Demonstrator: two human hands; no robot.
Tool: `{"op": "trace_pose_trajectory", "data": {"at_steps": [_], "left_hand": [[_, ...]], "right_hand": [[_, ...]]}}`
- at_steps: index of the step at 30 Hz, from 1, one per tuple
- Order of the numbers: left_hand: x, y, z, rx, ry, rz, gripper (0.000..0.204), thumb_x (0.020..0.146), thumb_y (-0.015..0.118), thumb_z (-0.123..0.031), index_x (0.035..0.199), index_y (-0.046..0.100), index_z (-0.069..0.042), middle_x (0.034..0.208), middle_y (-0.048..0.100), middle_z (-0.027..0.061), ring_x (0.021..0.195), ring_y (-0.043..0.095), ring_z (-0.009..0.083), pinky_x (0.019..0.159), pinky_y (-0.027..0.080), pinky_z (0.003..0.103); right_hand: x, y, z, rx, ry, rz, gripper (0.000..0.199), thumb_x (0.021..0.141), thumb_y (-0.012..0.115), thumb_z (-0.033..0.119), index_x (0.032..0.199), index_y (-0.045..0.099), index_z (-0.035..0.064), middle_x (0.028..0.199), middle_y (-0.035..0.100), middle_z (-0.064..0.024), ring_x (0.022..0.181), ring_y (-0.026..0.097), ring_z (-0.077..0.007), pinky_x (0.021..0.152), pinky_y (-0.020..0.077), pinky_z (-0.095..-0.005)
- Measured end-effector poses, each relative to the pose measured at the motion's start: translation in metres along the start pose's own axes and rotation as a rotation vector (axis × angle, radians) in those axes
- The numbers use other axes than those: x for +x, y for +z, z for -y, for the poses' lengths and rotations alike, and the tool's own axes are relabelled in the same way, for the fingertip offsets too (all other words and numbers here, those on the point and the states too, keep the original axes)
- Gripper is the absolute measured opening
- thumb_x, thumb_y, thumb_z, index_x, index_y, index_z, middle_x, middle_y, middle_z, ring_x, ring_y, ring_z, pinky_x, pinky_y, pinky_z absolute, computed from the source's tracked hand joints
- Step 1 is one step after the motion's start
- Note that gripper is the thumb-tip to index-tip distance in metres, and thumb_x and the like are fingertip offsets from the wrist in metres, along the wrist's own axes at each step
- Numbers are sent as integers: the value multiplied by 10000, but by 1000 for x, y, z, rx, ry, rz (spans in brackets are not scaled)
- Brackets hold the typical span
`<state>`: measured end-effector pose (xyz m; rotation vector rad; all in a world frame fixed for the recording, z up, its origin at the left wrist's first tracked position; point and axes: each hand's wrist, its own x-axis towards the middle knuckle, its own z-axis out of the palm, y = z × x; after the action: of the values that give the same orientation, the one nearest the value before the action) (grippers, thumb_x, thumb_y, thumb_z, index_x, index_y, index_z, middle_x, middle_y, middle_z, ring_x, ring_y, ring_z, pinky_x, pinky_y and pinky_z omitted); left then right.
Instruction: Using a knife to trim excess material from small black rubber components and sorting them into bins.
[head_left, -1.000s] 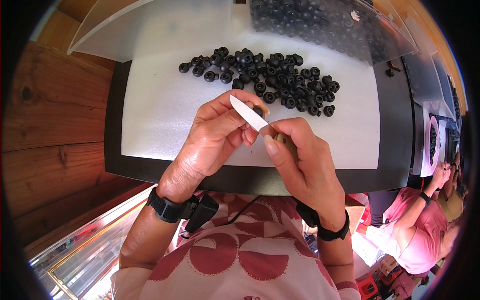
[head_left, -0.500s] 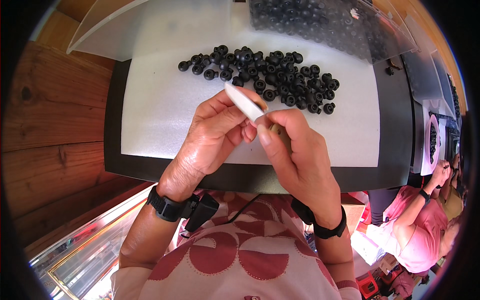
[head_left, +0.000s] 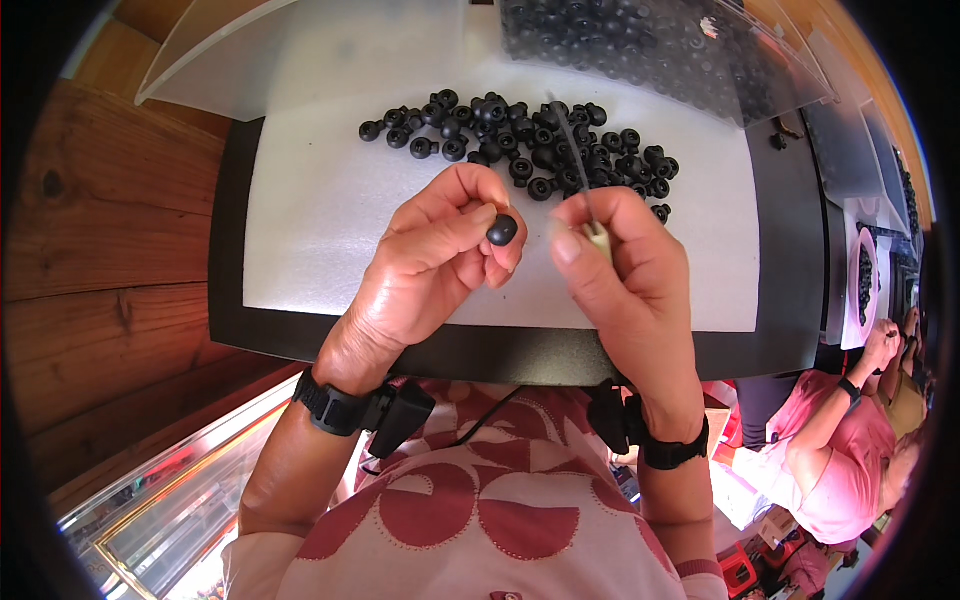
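1. The left hand [head_left: 435, 265] pinches a small round black bead [head_left: 502, 230] at its fingertips.
2. The right hand [head_left: 625, 275] is closed on a thin tool [head_left: 578, 165], perhaps a blade seen edge-on, pointing away from the fingers.
3. The smooth, glossy bead could squirt out if the tool pushes off-centre.
4. Past the fingertips, the matte black pile [head_left: 530, 140] lies on a white sheet [head_left: 320, 230].

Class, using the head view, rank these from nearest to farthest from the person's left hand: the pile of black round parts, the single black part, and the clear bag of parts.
1. Single black part: pinched in the left hand fingertips.
2. Pile of black round parts: on the white mat, beyond the hands.
3. Clear bag of parts: far right, past the pile.
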<state>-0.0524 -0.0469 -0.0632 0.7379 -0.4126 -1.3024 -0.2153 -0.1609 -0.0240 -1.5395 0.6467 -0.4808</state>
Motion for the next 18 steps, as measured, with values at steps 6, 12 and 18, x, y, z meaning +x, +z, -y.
{"op": "trace_pose_trajectory", "data": {"at_steps": [6,12,18], "left_hand": [[-1,6,-5,21,-43,-50,236,962,625,-194,1109,527,-38,954,628,67,802,556,118,685,427,260],[-1,4,-4,5,-48,-29,234,957,619,-192,1121,526,-52,957,619,52,792,530,105,681,401,251],[-2,5,-3,-9,-52,-18,251,974,631,-227,1131,524,-63,950,595,37,777,509,99,676,392,252]], "right_hand": [[10,16,-7,-37,-139,60,248,946,738,198,995,589,7,764,552,-15,704,496,-74,606,427,-252],[12,22,-11,27,-142,70,180,972,706,138,982,580,11,826,595,-3,719,526,-53,635,437,-227],[12,19,1,9,-65,74,198,987,680,152,955,556,2,765,628,-33,731,571,-69,649,486,-255]]}}
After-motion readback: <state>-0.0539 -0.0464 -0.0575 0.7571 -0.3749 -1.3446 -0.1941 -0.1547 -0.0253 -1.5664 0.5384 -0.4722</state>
